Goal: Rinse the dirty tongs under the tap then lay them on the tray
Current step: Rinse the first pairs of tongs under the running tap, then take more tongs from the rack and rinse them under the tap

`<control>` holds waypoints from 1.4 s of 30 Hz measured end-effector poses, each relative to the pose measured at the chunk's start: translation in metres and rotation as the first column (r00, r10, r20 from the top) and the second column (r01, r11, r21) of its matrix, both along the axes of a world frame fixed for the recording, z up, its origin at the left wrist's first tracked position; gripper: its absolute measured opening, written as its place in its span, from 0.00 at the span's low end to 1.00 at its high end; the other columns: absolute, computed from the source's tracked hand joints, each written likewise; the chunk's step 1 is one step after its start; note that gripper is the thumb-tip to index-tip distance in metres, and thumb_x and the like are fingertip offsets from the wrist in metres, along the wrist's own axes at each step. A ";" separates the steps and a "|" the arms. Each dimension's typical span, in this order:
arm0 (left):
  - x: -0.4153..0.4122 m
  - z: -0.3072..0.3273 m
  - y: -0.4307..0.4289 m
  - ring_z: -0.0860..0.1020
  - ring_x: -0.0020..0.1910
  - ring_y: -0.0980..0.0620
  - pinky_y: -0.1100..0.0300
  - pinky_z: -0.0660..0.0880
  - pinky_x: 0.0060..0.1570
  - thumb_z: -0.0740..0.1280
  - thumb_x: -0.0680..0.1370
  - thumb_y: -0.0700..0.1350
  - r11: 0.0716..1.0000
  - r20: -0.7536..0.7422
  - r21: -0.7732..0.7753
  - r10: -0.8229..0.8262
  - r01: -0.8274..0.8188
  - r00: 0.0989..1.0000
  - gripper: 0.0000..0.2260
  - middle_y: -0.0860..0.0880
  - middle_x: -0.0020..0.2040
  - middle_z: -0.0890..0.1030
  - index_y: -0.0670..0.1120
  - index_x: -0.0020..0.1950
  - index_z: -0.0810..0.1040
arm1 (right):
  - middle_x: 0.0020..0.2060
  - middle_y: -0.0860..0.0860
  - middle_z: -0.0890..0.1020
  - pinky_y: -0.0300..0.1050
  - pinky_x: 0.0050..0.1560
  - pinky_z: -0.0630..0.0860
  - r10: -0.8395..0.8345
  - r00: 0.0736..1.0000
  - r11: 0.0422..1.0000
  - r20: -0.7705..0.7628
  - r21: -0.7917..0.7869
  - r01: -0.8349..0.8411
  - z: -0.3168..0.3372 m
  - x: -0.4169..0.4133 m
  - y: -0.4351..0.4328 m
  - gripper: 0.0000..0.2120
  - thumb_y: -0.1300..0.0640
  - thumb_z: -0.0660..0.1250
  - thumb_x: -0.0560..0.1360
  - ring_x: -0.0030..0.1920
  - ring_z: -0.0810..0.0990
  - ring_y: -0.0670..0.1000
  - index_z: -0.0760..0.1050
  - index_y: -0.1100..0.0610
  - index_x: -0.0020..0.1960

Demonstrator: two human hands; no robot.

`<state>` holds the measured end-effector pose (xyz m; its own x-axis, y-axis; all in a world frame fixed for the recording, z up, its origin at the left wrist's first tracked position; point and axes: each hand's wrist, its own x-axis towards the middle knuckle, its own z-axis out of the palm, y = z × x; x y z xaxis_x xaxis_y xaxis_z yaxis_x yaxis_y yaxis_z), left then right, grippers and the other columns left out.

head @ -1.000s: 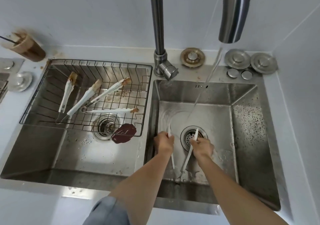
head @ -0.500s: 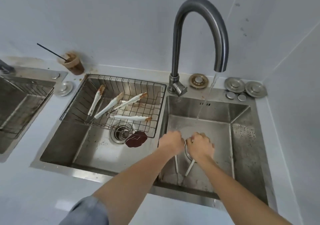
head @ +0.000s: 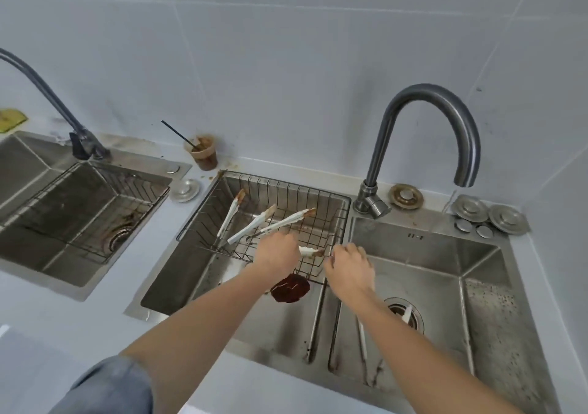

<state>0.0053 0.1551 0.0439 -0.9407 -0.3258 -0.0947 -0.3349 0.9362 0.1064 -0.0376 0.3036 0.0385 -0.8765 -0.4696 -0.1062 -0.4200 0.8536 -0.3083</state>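
Left hand (head: 276,256): fingers over wire basket (head: 321,190), on white sauce-tipped tongs (head: 310,251); grip unclear. Right hand (head: 350,267): fingers loose at basket rim. Rinsed tongs (head: 362,337) below in steel basin (head: 477,286).

tongs (head: 248,231): white, tips smeared brown
rack (head: 321,197): dark wire grid
sink (head: 483,286): silver steel, brown specks on the right wall
tap (head: 423,95): dull grey metal
cup (head: 203,154): brown gunk
sleeve (head: 111,388): blue-grey
tabletop (head: 79,321): white
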 end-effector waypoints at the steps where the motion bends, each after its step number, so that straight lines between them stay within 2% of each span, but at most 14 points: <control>1: 0.003 -0.004 -0.014 0.77 0.51 0.45 0.53 0.73 0.46 0.56 0.79 0.42 1.000 0.010 0.002 0.016 -0.016 1.000 0.11 0.45 0.51 0.80 0.43 0.55 0.77 | 0.56 0.54 0.77 0.52 0.60 0.72 0.017 1.000 1.000 -0.003 0.009 -0.017 -0.003 0.001 -0.013 0.15 0.52 0.56 0.78 0.58 0.74 0.54 0.75 0.57 0.58; 8: -0.010 -0.042 -0.085 0.77 0.52 0.44 0.51 0.74 0.48 0.57 0.78 0.42 0.995 0.078 0.096 -0.018 0.010 0.997 0.13 0.44 0.54 0.78 0.43 0.58 0.76 | 0.59 0.55 0.76 0.53 0.63 0.69 -0.028 0.997 0.991 0.076 0.131 0.017 -0.031 0.005 -0.092 0.16 0.51 0.56 0.77 0.61 0.72 0.56 0.74 0.57 0.59; 14: -0.041 -0.070 -0.108 0.75 0.56 0.43 0.49 0.76 0.51 0.60 0.77 0.41 0.980 0.129 0.177 -0.112 0.089 0.985 0.13 0.43 0.57 0.76 0.42 0.61 0.73 | 0.55 0.57 0.79 0.52 0.56 0.71 -0.213 0.946 0.968 0.246 0.186 0.170 -0.050 0.001 -0.134 0.15 0.52 0.56 0.76 0.58 0.75 0.59 0.75 0.59 0.56; 17: -0.054 -0.083 -0.113 0.74 0.59 0.43 0.50 0.74 0.54 0.62 0.76 0.39 0.976 0.127 0.199 -0.114 0.087 0.985 0.14 0.43 0.59 0.75 0.42 0.62 0.71 | 0.57 0.57 0.79 0.49 0.51 0.73 -0.379 0.831 0.925 0.406 0.190 0.329 -0.059 -0.004 -0.145 0.17 0.51 0.56 0.77 0.57 0.76 0.58 0.75 0.59 0.57; 20: -0.066 -0.091 -0.115 0.71 0.62 0.43 0.51 0.74 0.53 0.61 0.76 0.38 0.982 0.147 0.174 -0.097 0.071 0.984 0.14 0.42 0.58 0.76 0.41 0.61 0.71 | 0.59 0.55 0.78 0.50 0.56 0.70 -0.509 0.697 0.858 0.506 0.229 0.461 -0.069 -0.009 -0.153 0.18 0.48 0.56 0.77 0.58 0.76 0.56 0.74 0.57 0.59; 23: -0.072 -0.097 -0.117 0.74 0.59 0.43 0.51 0.75 0.51 0.61 0.76 0.37 0.988 0.174 0.133 -0.098 0.076 0.980 0.13 0.42 0.55 0.78 0.40 0.59 0.72 | 0.60 0.54 0.76 0.53 0.61 0.65 -0.582 0.593 0.801 0.557 0.264 0.537 -0.077 -0.015 -0.158 0.20 0.44 0.55 0.77 0.59 0.75 0.56 0.73 0.55 0.61; 25: -0.075 -0.101 -0.119 0.76 0.56 0.44 0.52 0.76 0.48 0.62 0.75 0.35 0.991 0.196 0.105 -0.104 0.084 0.975 0.12 0.43 0.52 0.80 0.41 0.58 0.74 | 0.58 0.53 0.79 0.53 0.59 0.64 -0.612 0.524 0.761 0.593 0.262 0.593 -0.082 -0.020 -0.159 0.21 0.43 0.57 0.77 0.58 0.77 0.56 0.75 0.56 0.59; 28: -0.079 -0.102 -0.123 0.78 0.54 0.44 0.53 0.77 0.47 0.63 0.75 0.34 0.989 0.233 0.101 -0.128 0.107 0.964 0.12 0.43 0.50 0.81 0.41 0.57 0.75 | 0.53 0.54 0.83 0.49 0.58 0.68 -0.623 0.455 0.709 0.636 0.213 0.673 -0.088 -0.026 -0.158 0.18 0.44 0.60 0.76 0.54 0.81 0.57 0.76 0.57 0.54; 30: -0.081 -0.100 -0.123 0.80 0.51 0.44 0.54 0.77 0.46 0.64 0.75 0.34 0.985 0.253 0.118 -0.156 0.129 0.955 0.11 0.42 0.50 0.82 0.40 0.56 0.76 | 0.50 0.55 0.83 0.52 0.60 0.74 -0.625 0.429 0.677 0.652 0.179 0.714 -0.089 -0.030 -0.158 0.13 0.47 0.61 0.76 0.50 0.83 0.57 0.74 0.57 0.49; 33: -0.082 -0.091 -0.123 0.81 0.49 0.45 0.56 0.75 0.44 0.63 0.75 0.35 0.975 0.252 0.169 -0.182 0.142 0.951 0.09 0.43 0.49 0.82 0.41 0.54 0.77 | 0.45 0.56 0.84 0.48 0.46 0.81 -0.626 0.364 0.596 0.690 0.122 0.794 -0.087 -0.034 -0.155 0.10 0.51 0.63 0.77 0.36 0.83 0.54 0.71 0.58 0.44; 36: -0.081 -0.079 -0.123 0.80 0.50 0.45 0.55 0.75 0.47 0.63 0.76 0.37 0.963 0.245 0.235 -0.189 0.131 0.951 0.08 0.44 0.50 0.82 0.41 0.54 0.77 | 0.36 0.55 0.83 0.44 0.32 0.78 -0.615 0.312 0.527 0.725 0.083 0.846 -0.082 -0.034 -0.149 0.11 0.54 0.63 0.77 0.26 0.77 0.51 0.75 0.61 0.44; 39: -0.078 -0.066 -0.121 0.79 0.46 0.45 0.56 0.73 0.41 0.62 0.78 0.40 0.936 0.220 0.343 -0.163 0.081 0.962 0.06 0.43 0.48 0.81 0.41 0.50 0.78 | 0.38 0.59 0.83 0.45 0.32 0.79 -0.541 0.192 0.366 0.819 0.024 0.930 -0.075 -0.032 -0.143 0.09 0.60 0.66 0.76 0.35 0.83 0.55 0.77 0.66 0.50; 41: -0.076 -0.055 -0.120 0.77 0.41 0.46 0.57 0.72 0.38 0.61 0.78 0.41 0.912 0.207 0.408 -0.143 0.048 0.968 0.06 0.42 0.45 0.80 0.42 0.45 0.76 | 0.47 0.65 0.82 0.49 0.42 0.80 -0.399 0.101 0.215 0.911 -0.014 0.977 -0.071 -0.029 -0.137 0.10 0.65 0.66 0.75 0.47 0.84 0.61 0.75 0.70 0.54; 42: -0.076 -0.049 -0.119 0.77 0.40 0.45 0.58 0.71 0.36 0.61 0.78 0.41 0.901 0.206 0.431 -0.140 0.038 0.968 0.06 0.42 0.42 0.79 0.43 0.43 0.75 | 0.49 0.67 0.81 0.50 0.45 0.80 -0.331 0.086 0.165 0.940 -0.032 0.986 -0.067 -0.027 -0.133 0.10 0.67 0.66 0.75 0.48 0.83 0.62 0.73 0.71 0.54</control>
